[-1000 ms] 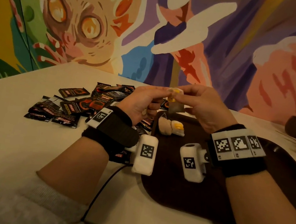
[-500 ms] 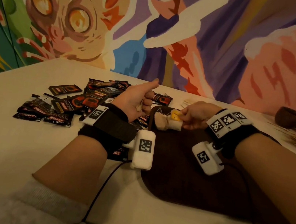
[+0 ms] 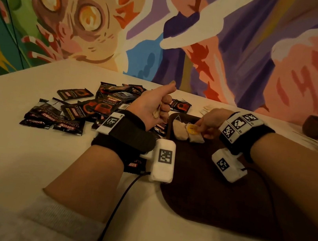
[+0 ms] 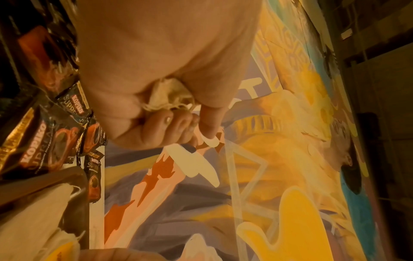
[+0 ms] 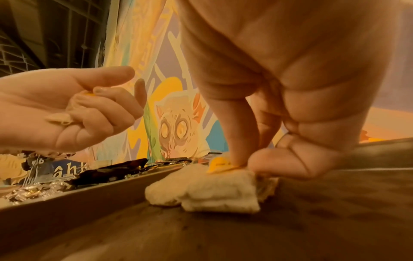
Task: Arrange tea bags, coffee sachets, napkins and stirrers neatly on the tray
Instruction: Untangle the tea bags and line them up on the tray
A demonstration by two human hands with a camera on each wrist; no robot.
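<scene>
Brown tray (image 3: pixel 194 197) sits near, its right part hidden under the forearm. At its far-left corner the right hand (image 3: pixel 210 121) pinches a yellow-tagged tea bag (image 3: pixel 195 135) down beside another bag (image 3: pixel 179 130). Left hand (image 3: pixel 152 107) curls around more tea bags (image 4: pixel 170 95), mostly hidden; coffee sachets (image 3: pixel 76 112) are piled far left on the table (image 3: pixel 5 149).

I see a dark brown tray (image 3: pixel 195 189) on a cream-white table (image 3: pixel 5 149). The tea bags (image 3: pixel 188 134) look pale beige, one with a yellow tag (image 3: pixel 192 129). The coffee sachets (image 3: pixel 94 108) are black with red-orange print. Behind them, the mural (image 3: pixel 188 31) mixes purple, pink, orange, green and blue.
</scene>
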